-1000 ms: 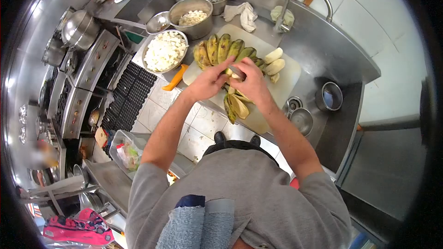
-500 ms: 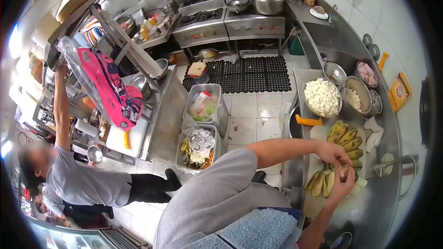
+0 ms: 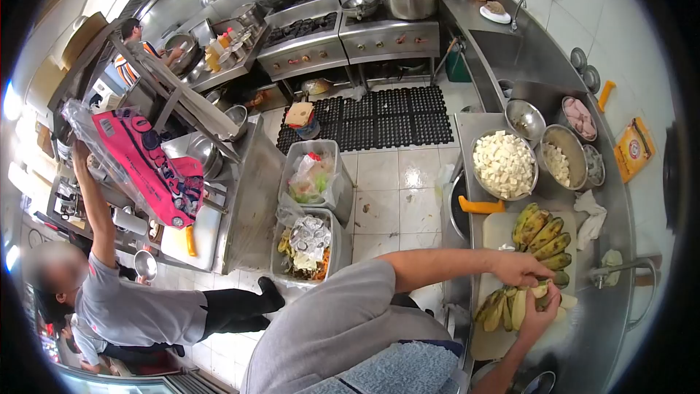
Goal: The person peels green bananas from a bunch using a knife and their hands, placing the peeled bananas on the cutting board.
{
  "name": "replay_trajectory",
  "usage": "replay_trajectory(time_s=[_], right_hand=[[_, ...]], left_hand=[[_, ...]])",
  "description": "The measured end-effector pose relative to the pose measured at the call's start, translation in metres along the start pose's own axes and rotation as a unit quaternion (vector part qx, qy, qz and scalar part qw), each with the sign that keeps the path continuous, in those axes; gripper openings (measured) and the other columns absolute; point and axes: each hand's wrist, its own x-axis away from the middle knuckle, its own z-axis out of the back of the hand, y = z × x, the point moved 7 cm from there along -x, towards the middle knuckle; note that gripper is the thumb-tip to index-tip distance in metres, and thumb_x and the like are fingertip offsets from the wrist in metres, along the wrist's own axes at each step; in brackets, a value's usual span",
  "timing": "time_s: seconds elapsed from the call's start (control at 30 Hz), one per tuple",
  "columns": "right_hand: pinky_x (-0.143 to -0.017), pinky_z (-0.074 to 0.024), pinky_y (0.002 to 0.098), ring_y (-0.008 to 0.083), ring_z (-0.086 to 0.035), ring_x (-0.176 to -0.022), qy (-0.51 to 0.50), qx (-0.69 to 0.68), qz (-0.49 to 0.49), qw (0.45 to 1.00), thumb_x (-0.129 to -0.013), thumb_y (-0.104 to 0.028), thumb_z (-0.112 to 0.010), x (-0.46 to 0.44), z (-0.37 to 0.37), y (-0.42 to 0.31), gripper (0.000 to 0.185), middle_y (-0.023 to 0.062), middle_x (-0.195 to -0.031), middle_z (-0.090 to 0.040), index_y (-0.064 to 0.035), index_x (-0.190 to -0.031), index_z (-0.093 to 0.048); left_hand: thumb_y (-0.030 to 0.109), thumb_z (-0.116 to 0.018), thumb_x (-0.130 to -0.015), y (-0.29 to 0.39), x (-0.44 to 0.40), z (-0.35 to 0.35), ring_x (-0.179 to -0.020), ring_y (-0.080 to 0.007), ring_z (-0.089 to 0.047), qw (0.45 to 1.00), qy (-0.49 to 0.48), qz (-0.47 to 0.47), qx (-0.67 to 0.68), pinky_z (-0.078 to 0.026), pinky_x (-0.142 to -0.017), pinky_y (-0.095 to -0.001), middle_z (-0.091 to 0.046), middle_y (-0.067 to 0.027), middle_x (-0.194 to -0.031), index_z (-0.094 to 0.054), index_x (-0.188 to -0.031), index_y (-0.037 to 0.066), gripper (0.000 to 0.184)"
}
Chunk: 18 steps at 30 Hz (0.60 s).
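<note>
My left hand (image 3: pixel 520 267) is closed, its fingertips pinching at a green-yellow banana (image 3: pixel 540 290). From the other side my right hand (image 3: pixel 538 311) is wrapped round that banana, fingers mostly over it. Just beneath my hands lies a group of bananas (image 3: pixel 499 309), some pale as if peeled, on a cutting board (image 3: pixel 499 229). Beyond my left hand a bunch of green-yellow bananas (image 3: pixel 542 233) rests on the same board. A knife with an orange handle (image 3: pixel 481 206) lies at the board's far edge.
Past the board stand a bowl of white cubes (image 3: pixel 504 164), a pot with fewer cubes (image 3: pixel 558 163) and a metal bowl (image 3: pixel 525 120). A faucet (image 3: pixel 627 271) and crumpled cloth (image 3: pixel 590 214) are beside it. Behind are waste bins (image 3: pixel 343 242) and a co-worker (image 3: pixel 138 303) reaching up.
The view has shifted slightly. My hands have moved a little down and left over the board, still together at a banana. A person in a striped shirt shows more at the upper left.
</note>
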Motion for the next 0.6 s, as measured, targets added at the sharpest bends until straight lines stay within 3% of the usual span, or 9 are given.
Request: replay_trajectory(time_s=[0.13,0.23,0.33,0.4,0.53,0.6], right_hand=[[-0.086,-0.0480,0.0354,0.0259,-0.058,-0.103,-0.041,0.118,0.073,0.989,-0.080,-0.003,-0.073,-0.002,-0.002,0.001,0.041,0.0152,-0.115,-0.056,0.0041,-0.118,-0.057],[-0.082,-0.0489,0.0353,0.0303,-0.059,-0.097,-0.079,0.156,0.088,0.981,-0.078,-0.005,-0.075,-0.009,-0.008,-0.008,0.042,0.0167,-0.110,-0.057,0.0034,-0.115,-0.059],[-0.078,-0.0501,0.0357,0.0329,-0.061,-0.092,-0.088,0.168,0.088,0.978,-0.076,-0.006,-0.075,-0.010,-0.015,-0.032,0.039,0.0173,-0.108,-0.060,0.0025,-0.111,-0.062],[-0.076,-0.0509,0.0367,0.0334,-0.062,-0.091,-0.079,0.147,0.102,0.981,-0.075,-0.007,-0.076,-0.006,-0.016,-0.043,0.037,0.0180,-0.109,-0.062,0.0018,-0.109,-0.064],[-0.073,-0.0517,0.0386,0.0343,-0.063,-0.091,-0.078,0.129,0.089,0.985,-0.073,-0.008,-0.076,0.000,-0.013,-0.032,0.036,0.0176,-0.109,-0.063,0.0008,-0.106,-0.065],[-0.072,-0.0515,0.0375,0.0326,-0.063,-0.088,-0.081,0.117,0.086,0.986,-0.072,-0.007,-0.075,-0.005,-0.013,-0.036,0.034,0.0156,-0.105,-0.063,0.0006,-0.103,-0.065]], left_hand=[[0.004,-0.049,-0.097,-0.020,0.003,-0.016,-0.096,-0.0339,-0.062,1.000,0.006,0.010,-0.004,-0.047,-0.083,-0.0364,-0.062,-0.0261,-0.109,-0.035,-0.148,-0.002,0.054],[0.004,-0.047,-0.097,-0.033,0.008,-0.021,-0.098,-0.0308,-0.062,0.998,0.013,0.029,0.045,-0.047,-0.084,-0.0365,-0.062,-0.0251,-0.109,-0.030,-0.151,-0.001,0.057],[0.007,-0.048,-0.098,-0.017,0.012,-0.012,-0.105,-0.0262,-0.061,0.997,-0.017,0.048,0.062,-0.046,-0.089,-0.0351,-0.062,-0.0222,-0.115,-0.029,-0.152,-0.001,0.058],[0.010,-0.050,-0.100,-0.022,0.012,-0.015,-0.114,-0.0220,-0.058,0.994,0.007,0.014,0.107,-0.045,-0.097,-0.0336,-0.061,-0.0188,-0.124,-0.030,-0.151,-0.001,0.056],[0.010,-0.049,-0.101,-0.022,0.011,-0.017,-0.125,-0.0234,-0.054,0.997,-0.014,0.063,0.052,-0.042,-0.105,-0.0350,-0.054,-0.0181,-0.138,-0.034,-0.149,-0.001,0.051],[0.010,-0.046,-0.102,-0.016,0.010,-0.015,-0.128,-0.0249,-0.053,0.999,0.017,0.038,0.008,-0.041,-0.106,-0.0362,-0.052,-0.0185,-0.143,-0.035,-0.149,-0.002,0.050]])
